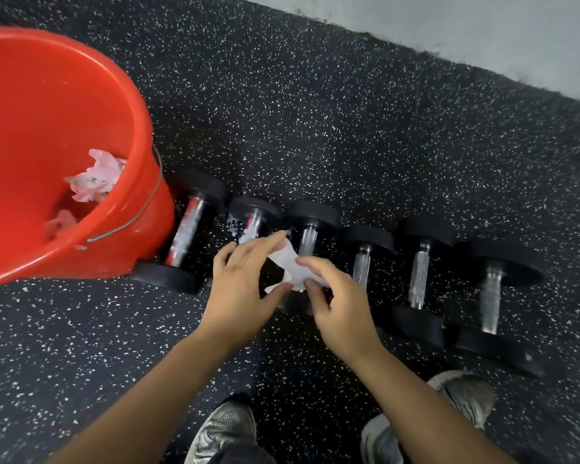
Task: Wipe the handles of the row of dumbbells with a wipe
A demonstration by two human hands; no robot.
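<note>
Both hands—left hand (238,289), right hand (339,303)—pinch a thin white wipe (290,266) in a closed grip. Directly beneath lies the third black dumbbell's knurled steel handle (307,242), its long axis running away from the person—right hand marginally nearer.

The floor (332,112) is covered with black rubber, full of small white and grey specks, and it fills almost the whole view. At the top right a pale grey wall (466,25) meets the floor along a slanted line; the lower edge of the wall looks a little dirty and uneven. On the floor at the left stands a big red bucket (47,105) with a thin metal handle, and some crumpled white paper lies inside it. The light is soft and even, and there are no strong shadows on the rubber.
</note>
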